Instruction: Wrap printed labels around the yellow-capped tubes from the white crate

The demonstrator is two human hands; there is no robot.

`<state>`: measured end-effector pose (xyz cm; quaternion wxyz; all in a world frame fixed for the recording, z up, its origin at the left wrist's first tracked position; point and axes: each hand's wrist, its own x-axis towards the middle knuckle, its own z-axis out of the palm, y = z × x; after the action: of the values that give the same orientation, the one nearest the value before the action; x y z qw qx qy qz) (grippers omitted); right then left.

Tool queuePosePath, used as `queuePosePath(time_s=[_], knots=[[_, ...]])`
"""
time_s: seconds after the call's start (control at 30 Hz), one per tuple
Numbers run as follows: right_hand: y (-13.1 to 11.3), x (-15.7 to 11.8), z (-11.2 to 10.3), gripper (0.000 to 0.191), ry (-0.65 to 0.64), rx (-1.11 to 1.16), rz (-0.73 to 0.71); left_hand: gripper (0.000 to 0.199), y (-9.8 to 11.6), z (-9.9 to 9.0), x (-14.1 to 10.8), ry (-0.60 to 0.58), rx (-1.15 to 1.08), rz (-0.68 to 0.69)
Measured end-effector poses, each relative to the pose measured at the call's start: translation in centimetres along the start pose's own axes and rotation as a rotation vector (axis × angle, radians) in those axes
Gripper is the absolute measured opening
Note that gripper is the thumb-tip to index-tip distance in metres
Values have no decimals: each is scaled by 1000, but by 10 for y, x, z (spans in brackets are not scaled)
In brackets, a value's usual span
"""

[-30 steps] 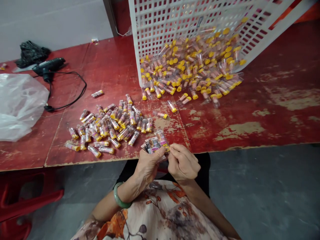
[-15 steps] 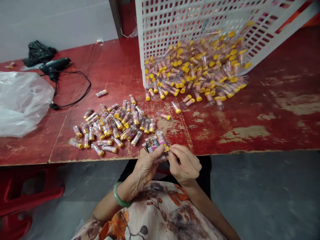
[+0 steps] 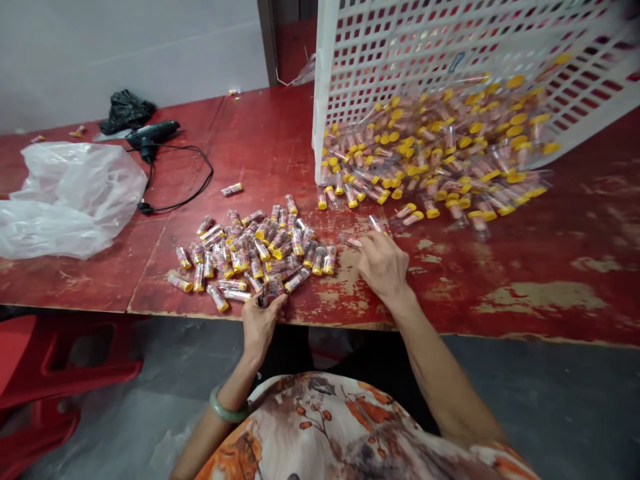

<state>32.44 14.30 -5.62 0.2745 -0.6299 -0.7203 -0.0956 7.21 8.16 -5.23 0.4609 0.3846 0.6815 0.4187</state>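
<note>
Near the table's front edge, my left hand has its thumb and fingers around a small printed packet, beside a pile of wrapped tubes with yellow ends. My right hand reaches over the red table, its fingers bent down at a clear yellow-capped tube; the fingertips and what they grip are partly hidden. Another clear tube lies just beyond those fingers. Many clear tubes with yellow caps spill from a white basket lying on its side.
A crumpled clear plastic bag covers the left of the red table. Behind it are a black heat gun with its cord and a black bag. One wrapped tube lies apart. Red stools stand below left.
My hands have separated. The left moved with the printed packet to the near side of the pile; the right reached forward to the loose clear tubes. The view has shifted left.
</note>
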Motion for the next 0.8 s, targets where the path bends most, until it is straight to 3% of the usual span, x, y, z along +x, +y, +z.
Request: queuePosePath(time_s=[0.07, 0.13, 0.23, 0.3, 0.4, 0.5, 0.57, 0.67, 0.8], knots=[[14, 19, 9, 20, -197, -85, 54, 32, -2, 2, 1, 25, -22, 13], [22, 31, 17, 19, -308, -53, 74, 32, -3, 1, -2, 62, -63, 38], [27, 31, 21, 18, -282, 43, 130, 30, -1, -2, -7, 152, -189, 69], [26, 21, 15, 13, -127, 358, 316, 29, 3, -5, -9, 198, -328, 48], [16, -2, -4, 17, 45, 1035, 583, 28, 11, -11, -11, 189, -583, -52], [-10, -29, -27, 16, -56, 1594, 671, 25, 19, -17, -18, 68, -763, -181], [-33, -44, -38, 14, -167, 1853, 714, 24, 24, -16, -27, -53, -807, -232], [-67, -59, -47, 12, -266, 1811, 671, 20, 30, -6, -40, -237, -748, -238], [-95, -69, -52, 16, -173, 1433, 532, 20, 35, 17, -50, -338, -665, -222]])
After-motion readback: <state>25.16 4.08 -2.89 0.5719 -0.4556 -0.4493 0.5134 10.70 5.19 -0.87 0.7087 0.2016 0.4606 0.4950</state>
